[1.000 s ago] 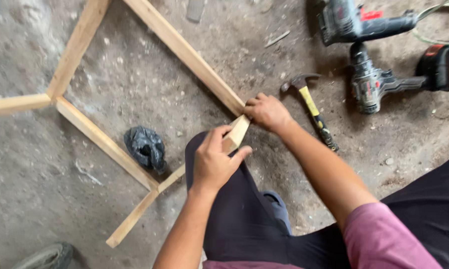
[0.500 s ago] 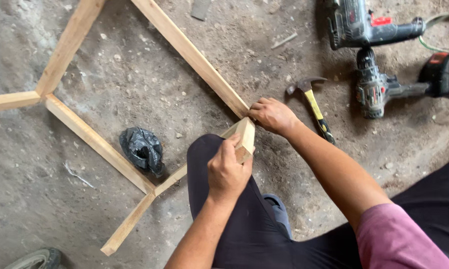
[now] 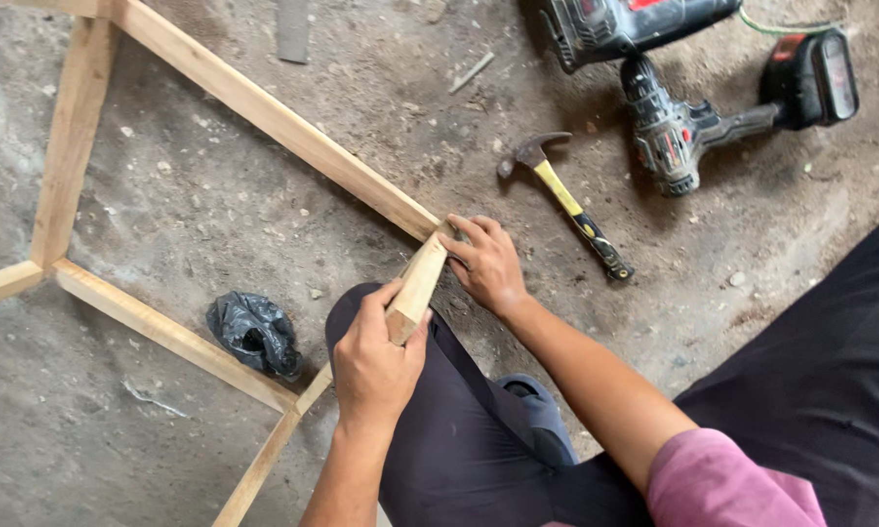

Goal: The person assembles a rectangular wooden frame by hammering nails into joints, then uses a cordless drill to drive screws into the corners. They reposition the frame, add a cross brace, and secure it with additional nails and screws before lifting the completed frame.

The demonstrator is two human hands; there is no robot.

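wood batten [image 3: 422,283]: stiff, light, lying over the knee at the frame's [image 3: 264,112] corner
left hand [image 3: 373,366]: fingers wrapped around its lower end
right hand [image 3: 488,263]: fingers curled, pinching the top end
grip tip: probably best by the ends

Hammer [image 3: 566,200] just right of right hand [image 3: 490,265]; bare floor [image 3: 215,215] left.

We are looking down at a rough workshop or building-site floor of bare, dusty concrete [image 3: 166,195]. A wooden frame [image 3: 274,117], a hammer [image 3: 568,205] and two power drills [image 3: 713,122] are lying around us.
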